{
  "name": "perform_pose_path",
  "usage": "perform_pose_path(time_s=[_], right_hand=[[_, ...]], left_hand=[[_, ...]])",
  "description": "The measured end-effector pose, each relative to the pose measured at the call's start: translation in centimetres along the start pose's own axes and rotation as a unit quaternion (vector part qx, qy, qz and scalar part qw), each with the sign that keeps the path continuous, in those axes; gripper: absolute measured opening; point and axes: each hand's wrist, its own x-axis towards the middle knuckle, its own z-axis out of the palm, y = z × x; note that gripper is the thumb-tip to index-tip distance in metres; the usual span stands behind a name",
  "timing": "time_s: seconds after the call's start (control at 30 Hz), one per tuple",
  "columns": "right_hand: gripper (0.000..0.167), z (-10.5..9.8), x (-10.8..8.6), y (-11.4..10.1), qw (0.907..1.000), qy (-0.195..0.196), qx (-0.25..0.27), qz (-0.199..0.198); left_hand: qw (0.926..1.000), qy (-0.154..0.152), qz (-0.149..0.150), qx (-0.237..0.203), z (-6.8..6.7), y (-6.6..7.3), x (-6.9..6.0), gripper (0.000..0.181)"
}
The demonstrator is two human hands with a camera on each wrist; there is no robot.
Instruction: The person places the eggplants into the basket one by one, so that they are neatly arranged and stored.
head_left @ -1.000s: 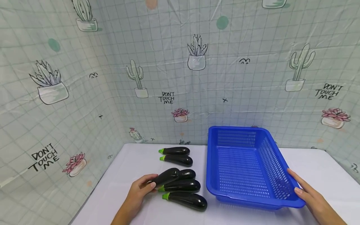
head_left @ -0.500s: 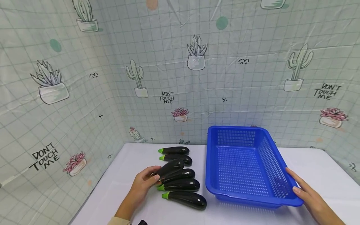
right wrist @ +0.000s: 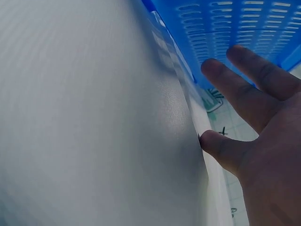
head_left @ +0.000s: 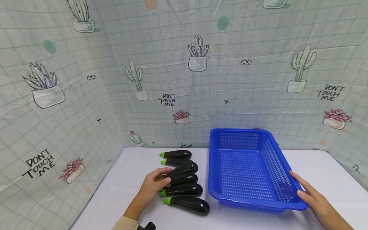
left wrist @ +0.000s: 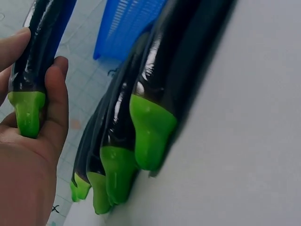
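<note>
My left hand (head_left: 152, 185) holds a dark eggplant (head_left: 185, 169) by its stem end, tilted above the others. In the left wrist view, the green cap of this eggplant (left wrist: 27, 110) points back toward the palm, between thumb and fingers. Several more glossy eggplants (head_left: 188, 204) with green caps lie in a column on the white table, partly hidden by the held one. At the right, my right hand (head_left: 317, 203) grips the side of a blue plastic basket (head_left: 258, 204), thumb at the rim. Spread fingertips lie against its slotted outer wall in the right wrist view.
A white cloth covers the table (head_left: 129, 166). Behind and to the left hangs a gridded sheet (head_left: 161, 127) printed with cacti. The basket, bare inside, stands to the right of the eggplants. A dark object (head_left: 148, 226) shows beside the left sleeve.
My left hand has lifted the eggplant away from its neighbours and carried it slightly back and to the right. The right hand keeps its place on the basket.
</note>
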Motion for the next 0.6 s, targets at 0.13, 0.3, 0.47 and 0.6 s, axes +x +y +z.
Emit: perform_pose_path(time_s=[0.13,0.3,0.47,0.6], right_hand=[[0.057,-0.2,0.0,0.1,0.9999,0.004,-0.007,-0.006],[0.056,-0.3,0.0,0.2,0.9999,-0.001,0.01,-0.006],[0.056,-0.3,0.0,0.3,0.9992,-0.016,0.033,0.012],[0.056,-0.3,0.1,0.4,0.999,-0.017,0.041,0.002]], left_hand=[[0.9998,0.001,-0.007,0.02,0.1,0.4,0.5,0.046],[0.9999,0.006,-0.001,0.015,0.2,0.6,1.0,0.047],[0.9999,0.015,0.009,-0.001,0.4,0.7,1.3,0.044],[0.9996,0.021,0.013,0.01,0.7,0.6,1.6,0.043]])
